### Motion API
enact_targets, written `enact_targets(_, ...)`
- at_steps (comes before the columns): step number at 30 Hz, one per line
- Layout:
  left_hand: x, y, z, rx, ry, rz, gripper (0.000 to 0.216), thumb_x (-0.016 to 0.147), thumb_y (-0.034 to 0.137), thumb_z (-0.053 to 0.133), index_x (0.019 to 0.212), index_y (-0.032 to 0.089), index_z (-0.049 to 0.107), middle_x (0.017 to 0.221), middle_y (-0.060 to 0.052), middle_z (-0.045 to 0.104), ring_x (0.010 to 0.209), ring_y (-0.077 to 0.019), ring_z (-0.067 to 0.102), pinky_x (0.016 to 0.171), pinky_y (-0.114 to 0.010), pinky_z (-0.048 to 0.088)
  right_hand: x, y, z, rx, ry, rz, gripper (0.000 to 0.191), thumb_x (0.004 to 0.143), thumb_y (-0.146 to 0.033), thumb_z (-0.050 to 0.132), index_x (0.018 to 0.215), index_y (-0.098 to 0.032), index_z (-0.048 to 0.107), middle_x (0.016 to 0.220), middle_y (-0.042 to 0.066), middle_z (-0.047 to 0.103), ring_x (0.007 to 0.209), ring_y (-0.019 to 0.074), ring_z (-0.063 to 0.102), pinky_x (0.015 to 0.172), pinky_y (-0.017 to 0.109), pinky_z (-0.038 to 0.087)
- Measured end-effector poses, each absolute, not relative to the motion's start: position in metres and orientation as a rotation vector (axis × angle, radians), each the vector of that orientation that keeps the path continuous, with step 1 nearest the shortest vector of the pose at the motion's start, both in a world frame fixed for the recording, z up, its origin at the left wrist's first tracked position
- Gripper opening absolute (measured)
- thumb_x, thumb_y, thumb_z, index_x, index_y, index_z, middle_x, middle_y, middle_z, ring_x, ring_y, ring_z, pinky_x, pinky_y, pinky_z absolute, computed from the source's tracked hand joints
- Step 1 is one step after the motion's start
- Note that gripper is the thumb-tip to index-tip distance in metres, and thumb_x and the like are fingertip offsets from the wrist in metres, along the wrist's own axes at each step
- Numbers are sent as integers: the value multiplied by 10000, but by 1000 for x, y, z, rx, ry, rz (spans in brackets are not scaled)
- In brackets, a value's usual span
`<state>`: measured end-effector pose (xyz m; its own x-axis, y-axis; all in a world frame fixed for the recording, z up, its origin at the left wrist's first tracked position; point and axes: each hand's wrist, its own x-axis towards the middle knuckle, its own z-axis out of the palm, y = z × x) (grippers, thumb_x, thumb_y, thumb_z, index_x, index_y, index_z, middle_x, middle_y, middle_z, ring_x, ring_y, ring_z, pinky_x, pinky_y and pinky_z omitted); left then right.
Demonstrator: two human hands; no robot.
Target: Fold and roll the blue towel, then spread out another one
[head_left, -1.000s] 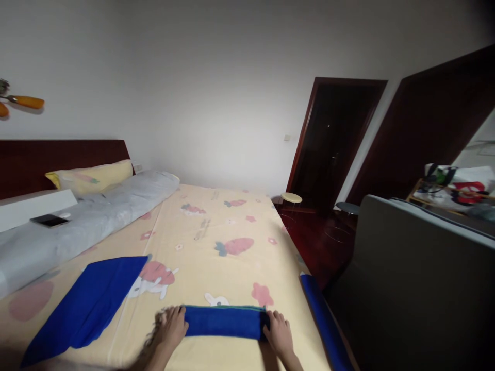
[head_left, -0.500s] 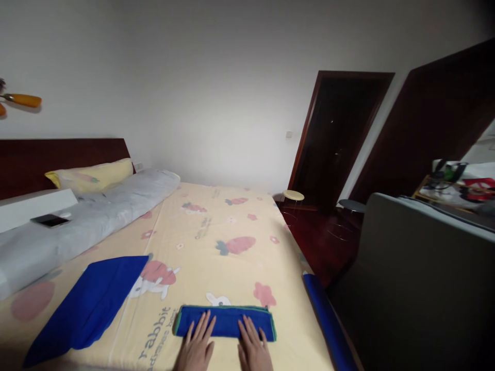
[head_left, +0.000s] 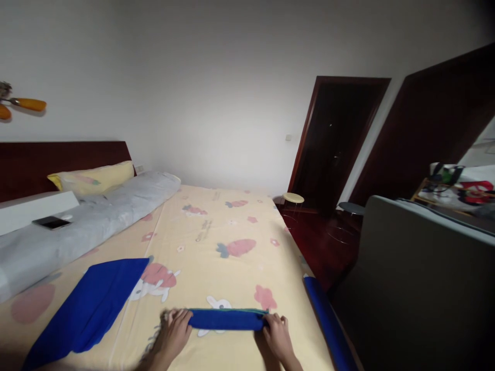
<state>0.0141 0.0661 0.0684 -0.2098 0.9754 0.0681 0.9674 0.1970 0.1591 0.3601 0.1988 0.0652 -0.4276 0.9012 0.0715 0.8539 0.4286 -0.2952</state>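
Blue terry cloth, folded into a long narrow band with a thin green edge along the far side: the folded towel (head_left: pixel 227 319), lying crosswise near the front edge of the bed (head_left: pixel 216 242). Gripped at its left end by the left hand (head_left: pixel 176 331), fingers curled over the cloth; gripped at its right end by the right hand (head_left: pixel 276 336), fingers likewise closed on the fold. Slightly blurred at the left wrist.

Beneath, a pale yellow sheet (head_left: pixel 247 268) printed with carrots, rabbits and pink flowers, smooth and flat. Dim room, white wall (head_left: pixel 193 93) behind, dark wooden headboard (head_left: pixel 62 157) at far left, dark open doorway (head_left: pixel 332 144) at right.

Around: a second blue towel (head_left: pixel 87 309), spread flat, well apart to the left of the hands. A blue roll (head_left: pixel 327 324) along the right edge of the bed, just beside the right hand. A grey rolled blanket (head_left: pixel 85 221) along the far left side, with a dark phone (head_left: pixel 51 222) resting near it and a yellow pillow (head_left: pixel 95 176) behind. Two round stools (head_left: pixel 292 198) on the red floor by the doorway. A large grey panel (head_left: pixel 421 278) close at right, hiding the floor beyond it.
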Motion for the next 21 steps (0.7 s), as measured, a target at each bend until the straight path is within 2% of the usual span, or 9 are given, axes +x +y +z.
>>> enact_targets(4, 21, 101, 98, 1807, 2472, 166, 352, 853, 160, 370, 1012, 218, 679, 1074, -59, 724, 1102, -236, 600, 1045, -478, 313, 342, 225, 78, -1666, -2459, 257, 469, 828, -144, 330, 1198, -177, 616, 1186, 132, 668, 1180, 287, 544, 1033, 481, 319)
enact_targets(8, 18, 118, 95, 1725, 2535, 98, 491, 819, 66, 327, 1184, 187, 632, 1241, -132, 653, 1218, -319, 534, 1047, -602, 280, 332, 235, 76, -1792, -2442, 226, 626, 810, -28, 188, 1341, -111, 509, 1395, 190, 525, 1317, 325, 454, 1105, 579, 242)
enact_targets(11, 27, 126, 83, 1718, 2517, 51, 641, 803, -3, 250, 1360, 185, 506, 1449, -128, 502, 1370, -280, 400, 1120, -550, 246, 319, 229, 76, -1766, -2494, 277, 683, 791, -18, 190, 1398, -184, 455, 1485, 123, 438, 1398, 298, 362, 1141, 567, 238)
enact_targets(13, 47, 133, 74, 1776, 2430, 31, 719, 774, -18, 262, 1450, 195, 380, 1551, -66, 362, 1449, -220, 267, 1176, -465, 206, 301, 219, 74, -1642, -2570, 332, 706, 784, -47, 244, 1445, -257, 375, 1536, 30, 359, 1438, 233, 283, 1172, 488, 247)
enact_targets(15, 73, 141, 64, 1880, 2253, 34, 780, 744, 10, 318, 1498, 203, 259, 1598, -16, 234, 1480, -183, 164, 1206, -421, 163, 278, 207, 69, -1455, -2672, 422, 708, 783, -111, 321, 1473, -268, 305, 1556, -6, 298, 1451, 196, 241, 1184, 425, 255)
enact_targets(18, 104, 144, 51, 1980, 2084, 71, 803, 745, 96, 359, 1514, 205, 157, 1611, -8, 100, 1492, -202, 90, 1214, -499, 117, 253, 193, 58, -1267, -2714, 543, 660, 813, -248, 397, 1468, -268, 316, 1549, 15, 295, 1444, 227, 253, 1184, 459, 257)
enact_targets(21, 96, 131, 41, 2032, 2142, 156, 722, 825, 171, 322, 1511, 256, 112, 1603, 12, 98, 1488, -204, 120, 1204, -525, 147, 264, 191, 50, -1299, -2636, 527, 586, 867, -297, 349, 1452, -323, 344, 1537, -12, 307, 1440, 223, 258, 1191, 488, 228)
